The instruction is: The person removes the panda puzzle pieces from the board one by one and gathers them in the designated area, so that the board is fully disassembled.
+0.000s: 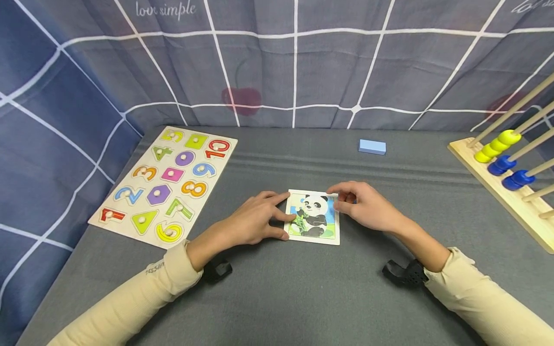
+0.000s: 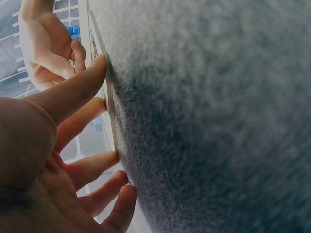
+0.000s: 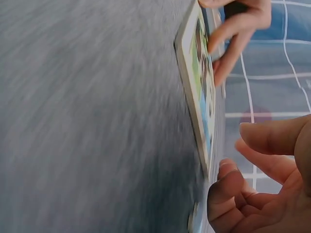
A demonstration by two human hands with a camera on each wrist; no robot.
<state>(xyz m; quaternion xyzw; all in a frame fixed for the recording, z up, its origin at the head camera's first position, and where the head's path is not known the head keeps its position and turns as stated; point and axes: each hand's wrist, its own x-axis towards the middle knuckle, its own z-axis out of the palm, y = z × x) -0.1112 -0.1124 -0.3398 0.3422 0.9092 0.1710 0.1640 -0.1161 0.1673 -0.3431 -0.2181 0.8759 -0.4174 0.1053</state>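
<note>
A square panda puzzle (image 1: 312, 235) in a pale wooden frame lies flat on the grey cloth, its picture looking whole. My left hand (image 1: 255, 218) is at its left side with fingers spread. The thumb and fingertips touch the frame's edge and one finger reaches onto the picture. At the puzzle's upper right edge is my right hand (image 1: 368, 204). In the right wrist view, its thumb (image 3: 277, 136) and index finger stand apart with nothing visible between them, the other fingers loosely curled. A small blue patch shows beneath these fingers in the head view; I cannot tell what it is.
A number-and-shape peg board (image 1: 164, 192) lies to the left. Behind the puzzle, toward the right, sits a light blue block (image 1: 372, 146). A wooden abacus (image 1: 510, 197) with yellow and blue beads stands at the far right. A checked curtain (image 1: 268, 62) hangs behind.
</note>
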